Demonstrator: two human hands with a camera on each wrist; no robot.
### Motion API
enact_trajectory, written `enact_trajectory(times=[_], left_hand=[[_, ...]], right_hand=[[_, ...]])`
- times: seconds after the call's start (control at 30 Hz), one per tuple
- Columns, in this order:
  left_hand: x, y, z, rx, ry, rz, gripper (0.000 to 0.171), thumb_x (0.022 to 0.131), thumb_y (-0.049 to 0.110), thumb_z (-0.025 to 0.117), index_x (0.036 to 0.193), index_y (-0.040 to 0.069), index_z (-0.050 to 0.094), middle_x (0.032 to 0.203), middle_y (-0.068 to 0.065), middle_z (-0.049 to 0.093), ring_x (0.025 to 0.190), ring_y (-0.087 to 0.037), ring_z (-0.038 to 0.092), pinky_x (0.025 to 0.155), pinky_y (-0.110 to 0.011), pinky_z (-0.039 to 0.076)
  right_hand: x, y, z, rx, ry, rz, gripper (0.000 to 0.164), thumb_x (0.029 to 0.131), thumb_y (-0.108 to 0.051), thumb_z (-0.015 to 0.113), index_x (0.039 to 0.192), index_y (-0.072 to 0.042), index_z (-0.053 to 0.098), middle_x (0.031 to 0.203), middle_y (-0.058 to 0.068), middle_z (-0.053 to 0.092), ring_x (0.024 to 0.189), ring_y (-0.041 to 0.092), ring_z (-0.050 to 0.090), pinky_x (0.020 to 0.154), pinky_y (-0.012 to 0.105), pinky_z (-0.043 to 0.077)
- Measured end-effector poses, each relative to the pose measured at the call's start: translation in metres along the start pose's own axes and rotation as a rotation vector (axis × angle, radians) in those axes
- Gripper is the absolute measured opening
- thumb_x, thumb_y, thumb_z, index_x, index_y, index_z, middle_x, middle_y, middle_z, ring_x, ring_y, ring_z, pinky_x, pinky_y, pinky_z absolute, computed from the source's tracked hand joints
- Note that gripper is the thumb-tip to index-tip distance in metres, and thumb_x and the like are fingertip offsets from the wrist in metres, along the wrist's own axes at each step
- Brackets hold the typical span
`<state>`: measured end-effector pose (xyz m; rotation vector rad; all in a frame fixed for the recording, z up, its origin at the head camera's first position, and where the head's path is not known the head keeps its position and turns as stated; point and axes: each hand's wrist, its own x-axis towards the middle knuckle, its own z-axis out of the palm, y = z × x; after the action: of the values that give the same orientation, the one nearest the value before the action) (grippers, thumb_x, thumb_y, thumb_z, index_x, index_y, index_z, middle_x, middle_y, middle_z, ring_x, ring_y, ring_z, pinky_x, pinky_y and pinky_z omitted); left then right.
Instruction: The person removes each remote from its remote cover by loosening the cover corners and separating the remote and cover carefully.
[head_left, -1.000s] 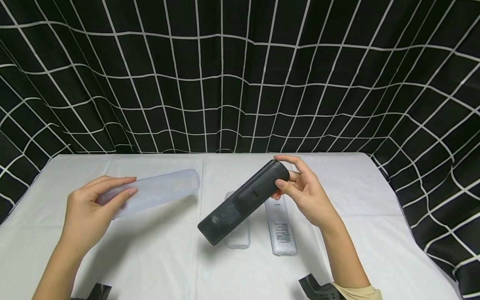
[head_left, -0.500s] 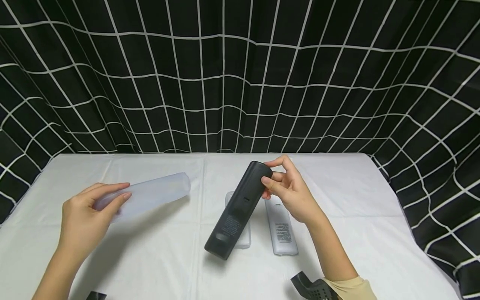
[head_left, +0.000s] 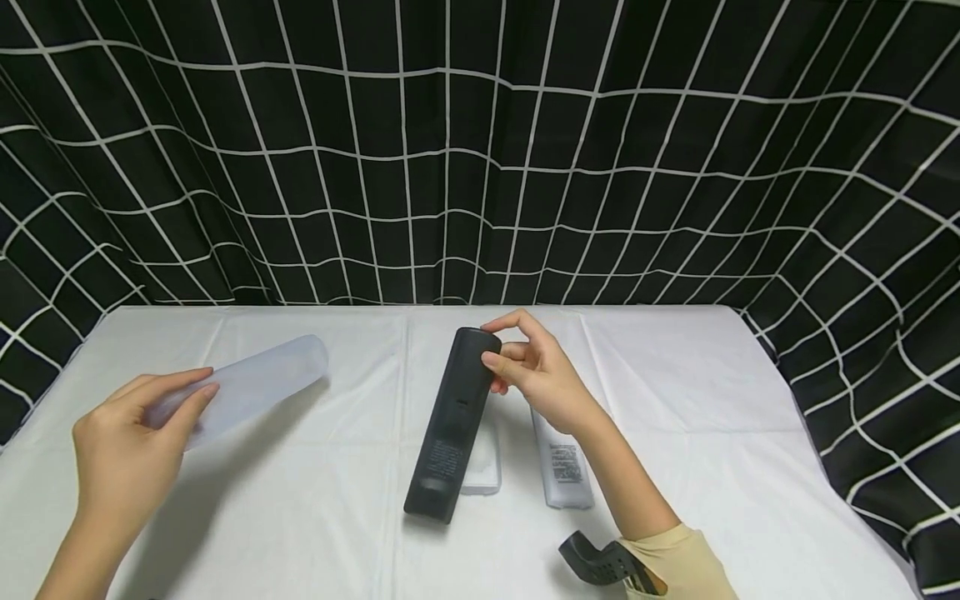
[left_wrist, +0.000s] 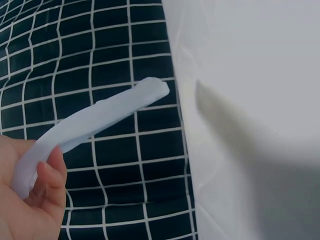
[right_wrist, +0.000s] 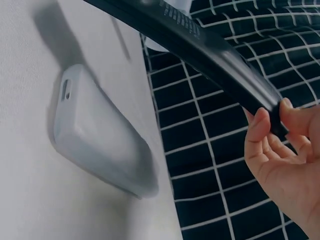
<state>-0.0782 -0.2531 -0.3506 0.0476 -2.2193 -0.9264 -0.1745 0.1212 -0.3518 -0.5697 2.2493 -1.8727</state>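
My left hand pinches one end of a frosted, translucent sleeve between thumb and fingers, its far end tilted up to the right. In the left wrist view the sleeve looks thin and limp. My right hand grips the upper end of a black remote control, back side showing, with printed text near its lower end. The remote slants above the table, and its lower end seems to hang just over the cloth. The right wrist view shows thumb and fingertips pinching the end of the remote.
Behind the black remote lies a pale, covered object, partly hidden; a rounded white one shows in the right wrist view. Right of it lies a pale remote-shaped piece with printed text. White cloth covers the table; a black gridded curtain hangs behind.
Both hands have moved left with what they hold. The black remote has swung from a strong slant to nearly upright in the head view. The pale items on the table stayed put.
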Motion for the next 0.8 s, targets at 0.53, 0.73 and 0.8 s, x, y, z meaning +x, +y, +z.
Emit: enact_trajectory(times=[0.53,0.73,0.8], left_hand=[[-0.010,-0.015,-0.004,0.026,0.101,-0.177,0.014,0.083,0.008,0.081,0.096,0.002,0.079,0.067,0.047,0.049,0.053,0.019,0.047,0.057,-0.006,0.035],[-0.013,-0.027,-0.007,0.025,0.109,-0.268,0.017,0.086,0.011,0.079,0.098,-0.001,0.078,0.062,0.045,0.049,0.034,0.010,0.045,0.037,-0.008,0.036],[-0.013,-0.031,-0.009,0.030,0.126,-0.285,0.018,0.086,0.011,0.079,0.098,-0.003,0.077,0.066,0.048,0.048,0.036,0.012,0.045,0.037,-0.007,0.037]], right_hand=[[0.021,0.007,0.025,-0.029,-0.046,0.060,0.030,0.098,-0.004,0.061,0.125,-0.012,0.053,0.077,0.005,0.064,0.071,0.029,0.058,0.077,0.033,0.049],[0.026,0.011,0.033,-0.004,-0.086,0.084,0.029,0.099,-0.003,0.060,0.125,-0.011,0.051,0.079,0.005,0.064,0.069,0.027,0.058,0.075,0.031,0.051],[0.027,0.013,0.036,0.004,-0.097,0.087,0.030,0.098,-0.003,0.060,0.126,-0.011,0.051,0.080,0.005,0.063,0.069,0.025,0.058,0.075,0.031,0.051]])
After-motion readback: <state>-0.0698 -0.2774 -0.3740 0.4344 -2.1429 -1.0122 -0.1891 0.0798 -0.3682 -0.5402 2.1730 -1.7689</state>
